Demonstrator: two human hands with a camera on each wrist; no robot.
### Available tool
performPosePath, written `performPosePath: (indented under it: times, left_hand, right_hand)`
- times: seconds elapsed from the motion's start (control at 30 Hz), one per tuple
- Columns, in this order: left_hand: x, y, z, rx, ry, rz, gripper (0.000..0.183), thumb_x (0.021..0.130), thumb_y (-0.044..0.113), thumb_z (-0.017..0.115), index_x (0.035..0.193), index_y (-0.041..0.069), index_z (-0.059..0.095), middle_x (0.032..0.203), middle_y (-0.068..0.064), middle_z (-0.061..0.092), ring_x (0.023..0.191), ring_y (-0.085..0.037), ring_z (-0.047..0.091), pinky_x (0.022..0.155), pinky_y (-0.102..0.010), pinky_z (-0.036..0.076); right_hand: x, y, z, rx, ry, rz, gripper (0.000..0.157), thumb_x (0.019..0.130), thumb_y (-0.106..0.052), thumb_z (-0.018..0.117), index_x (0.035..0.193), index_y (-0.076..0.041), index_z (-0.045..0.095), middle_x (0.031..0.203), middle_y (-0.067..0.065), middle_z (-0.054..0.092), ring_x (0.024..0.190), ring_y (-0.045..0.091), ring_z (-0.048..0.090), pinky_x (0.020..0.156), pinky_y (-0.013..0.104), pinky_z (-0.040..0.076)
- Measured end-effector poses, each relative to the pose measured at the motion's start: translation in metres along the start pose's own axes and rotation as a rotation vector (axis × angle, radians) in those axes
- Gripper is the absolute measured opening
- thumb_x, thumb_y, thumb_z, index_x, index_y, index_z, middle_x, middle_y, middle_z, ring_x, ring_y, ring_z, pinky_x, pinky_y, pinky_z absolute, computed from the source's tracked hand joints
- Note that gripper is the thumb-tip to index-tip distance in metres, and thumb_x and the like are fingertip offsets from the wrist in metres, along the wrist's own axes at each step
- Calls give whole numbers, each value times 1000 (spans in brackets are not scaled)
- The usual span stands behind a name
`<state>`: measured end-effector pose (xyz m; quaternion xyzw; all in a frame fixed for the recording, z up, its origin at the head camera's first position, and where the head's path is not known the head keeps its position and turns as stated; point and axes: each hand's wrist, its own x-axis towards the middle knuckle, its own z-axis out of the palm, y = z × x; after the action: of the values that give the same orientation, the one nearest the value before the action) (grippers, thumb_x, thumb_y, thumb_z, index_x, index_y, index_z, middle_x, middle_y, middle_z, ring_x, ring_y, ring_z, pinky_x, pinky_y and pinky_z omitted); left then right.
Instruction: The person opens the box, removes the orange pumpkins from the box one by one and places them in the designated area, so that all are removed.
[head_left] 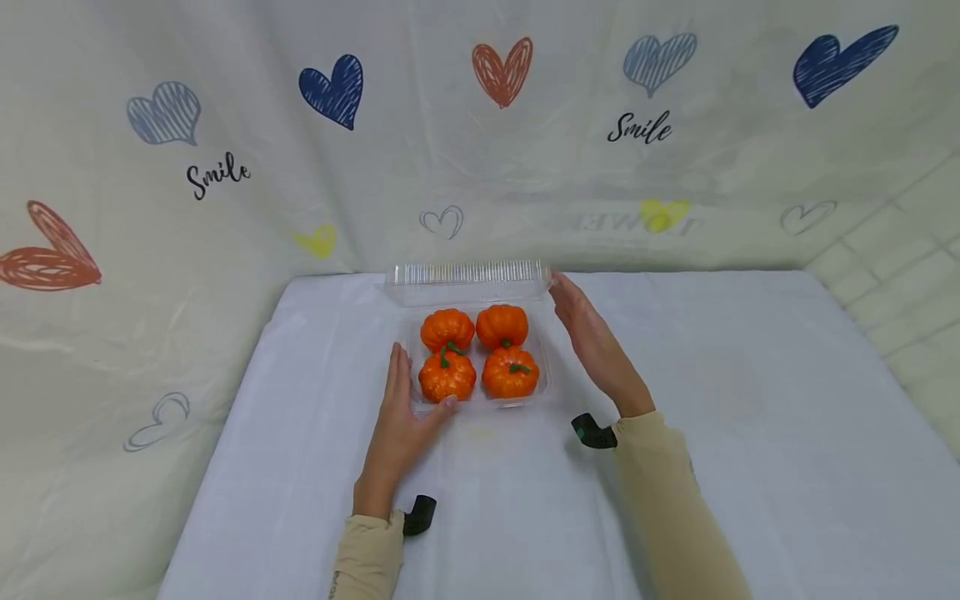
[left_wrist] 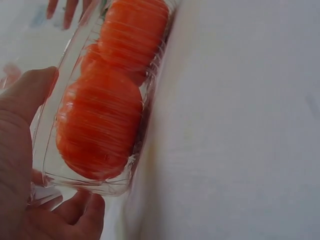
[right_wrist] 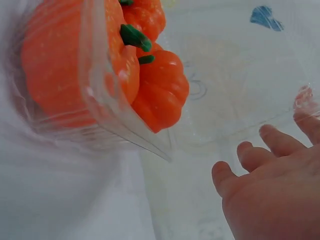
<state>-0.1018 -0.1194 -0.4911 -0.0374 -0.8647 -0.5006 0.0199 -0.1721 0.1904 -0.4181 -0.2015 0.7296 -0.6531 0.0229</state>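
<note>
Several small orange pumpkins point(head_left: 512, 372) with green stems sit in a clear plastic clamshell box point(head_left: 543, 392) on the table. Its ribbed lid point(head_left: 471, 273) stands raised along the far side. My left hand point(head_left: 401, 429) grips the near left corner of the base, the thumb on the front rim and the fingers along the left side. In the left wrist view, that thumb point(left_wrist: 37, 87) lies against the clear wall beside a pumpkin point(left_wrist: 100, 125). My right hand point(head_left: 596, 342) touches the lid's right end; in the right wrist view its fingers point(right_wrist: 280, 142) are fairly straight and spread.
A white cloth covers the table point(head_left: 750, 417). Behind it hangs a pale curtain point(head_left: 420, 150) printed with hearts and words. A black device point(head_left: 592, 432) is strapped at the right wrist, and another black device point(head_left: 419, 515) at the left.
</note>
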Motion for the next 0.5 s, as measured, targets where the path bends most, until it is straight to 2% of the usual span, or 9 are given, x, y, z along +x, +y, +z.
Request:
performPosePath:
  times: [0.23,0.33,0.5]
  left_hand:
    - [0,-1,-6,9,-43,-5,119,92,61,78,173,11,7,179,8,-3,161,-27,25,127,-48,25]
    - [-1,0,-9,4,-48,-6,119,92,59,79,173,10,7,179,8,-4,161,-26,23,127,-48,24]
    - [-2,0,-10,-12,-59,-13,119,92,58,80,173,10,7,179,9,-4,161,-25,23,127,-47,23]
  right_hand:
    - [26,-8,-13,-57,-20,51,68,117,-51,27,174,-17,14,176,11,22,161,26,23,130,49,16]
    - [36,-11,-16,-6,-39,84,66,117,-53,24,174,-22,13,177,11,19,162,28,21,130,49,15]
    - [44,-6,-21,134,-53,156,72,116,-55,21,174,-17,5,179,9,13,163,28,15,131,49,11]
